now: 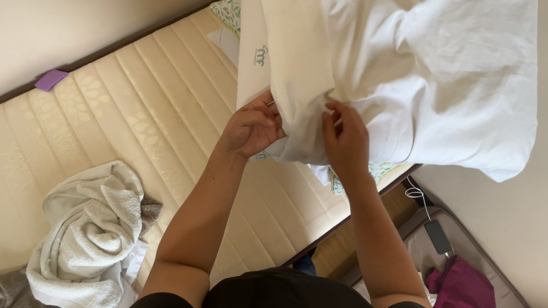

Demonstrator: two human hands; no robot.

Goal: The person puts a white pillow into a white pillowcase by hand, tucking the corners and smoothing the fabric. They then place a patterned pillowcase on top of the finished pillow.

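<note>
Both my hands are raised over the mattress (147,119). My left hand (252,129) is closed, pinching the edge of the white pillowcase (411,73). My right hand (346,140) grips the same cloth just beside it, fingers curled into the fabric. The pillowcase hangs bunched above the bed's far end. A crumpled towel (89,235) lies on the mattress near my left elbow.

Both hands, left hand (252,129) and right hand (345,137), pinch the lower edge of a white pillowcase (404,72), with a crumpled towel (89,235) lying on the bare mattress (147,119) well below the grip.
</note>
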